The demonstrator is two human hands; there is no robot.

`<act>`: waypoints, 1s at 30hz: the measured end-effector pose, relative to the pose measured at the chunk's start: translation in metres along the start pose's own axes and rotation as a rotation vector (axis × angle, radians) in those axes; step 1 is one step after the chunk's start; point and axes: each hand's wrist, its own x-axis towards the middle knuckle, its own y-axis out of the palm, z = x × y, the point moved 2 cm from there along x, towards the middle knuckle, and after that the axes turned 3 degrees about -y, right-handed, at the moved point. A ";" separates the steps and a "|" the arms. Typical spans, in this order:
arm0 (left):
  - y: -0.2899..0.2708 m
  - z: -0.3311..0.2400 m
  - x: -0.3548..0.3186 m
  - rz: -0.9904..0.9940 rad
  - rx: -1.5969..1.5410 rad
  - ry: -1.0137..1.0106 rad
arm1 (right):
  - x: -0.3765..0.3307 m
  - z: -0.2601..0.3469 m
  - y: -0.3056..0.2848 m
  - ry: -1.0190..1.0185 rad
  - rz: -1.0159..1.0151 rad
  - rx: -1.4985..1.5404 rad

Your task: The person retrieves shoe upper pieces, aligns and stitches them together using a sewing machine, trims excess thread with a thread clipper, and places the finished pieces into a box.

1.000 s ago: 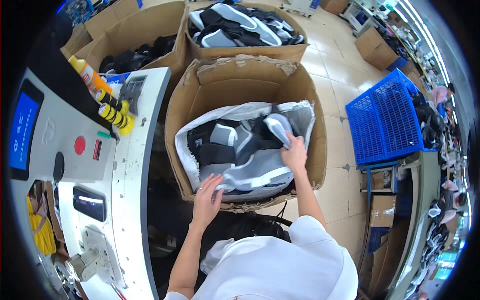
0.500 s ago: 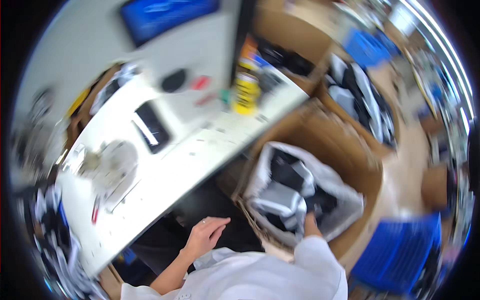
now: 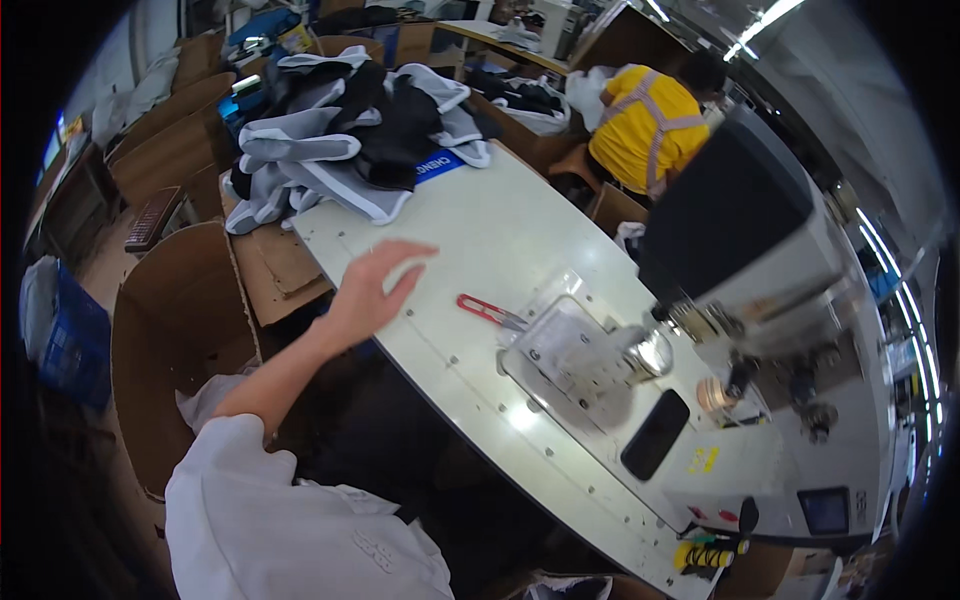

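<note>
My left hand [image 3: 372, 292] is held out over the near left edge of the white worktable [image 3: 480, 390], its fingers stretched, its thumb apart and nothing in it. Beyond the fingertips lies a pair of red-handled thread snips [image 3: 490, 312], beside the plate of a large sewing machine [image 3: 770, 260]. At the table's far left end is a heap of grey and black fabric pieces [image 3: 350, 140] with white edging. My right hand is out of view.
A dark phone [image 3: 656, 434] lies by the machine's base. Cardboard boxes [image 3: 170, 350] stand left of the table, with a blue crate [image 3: 70, 330] farther out. Another person in a yellow top [image 3: 640, 130] sits beyond the table. A yellow bottle [image 3: 703, 555] is near the right end.
The view has swung left toward the fabric heap. My left hand has come up over the tabletop. My right hand, earlier reaching into a lined box of fabric pieces, has left the view.
</note>
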 end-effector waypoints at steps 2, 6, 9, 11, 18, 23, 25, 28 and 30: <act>-0.016 0.031 0.034 -0.047 0.173 0.009 | -0.005 0.075 -0.029 -0.206 0.016 0.094; -0.064 0.101 0.094 -0.241 0.687 0.134 | -0.033 0.188 -0.048 -0.640 0.155 0.372; -0.108 0.151 0.110 -0.361 1.106 0.062 | -0.054 0.225 -0.058 -0.588 0.338 0.435; -0.129 0.176 0.100 -0.238 1.147 -0.081 | -0.062 0.244 -0.060 -0.586 0.415 0.443; -0.157 0.141 0.113 -0.556 0.672 0.090 | -0.067 0.322 -0.066 -0.974 0.497 0.373; -0.115 0.027 0.065 -0.431 0.413 0.174 | -0.082 0.408 -0.055 -1.406 0.626 0.619; -0.076 -0.021 0.034 -0.152 0.307 0.424 | -0.099 0.437 -0.032 -1.308 0.752 1.250; -0.021 -0.065 -0.004 0.276 0.033 0.605 | -0.103 0.468 -0.008 -1.027 0.554 1.495; -0.003 -0.059 -0.008 0.525 -0.150 0.499 | -0.092 0.474 -0.011 -0.953 0.282 1.570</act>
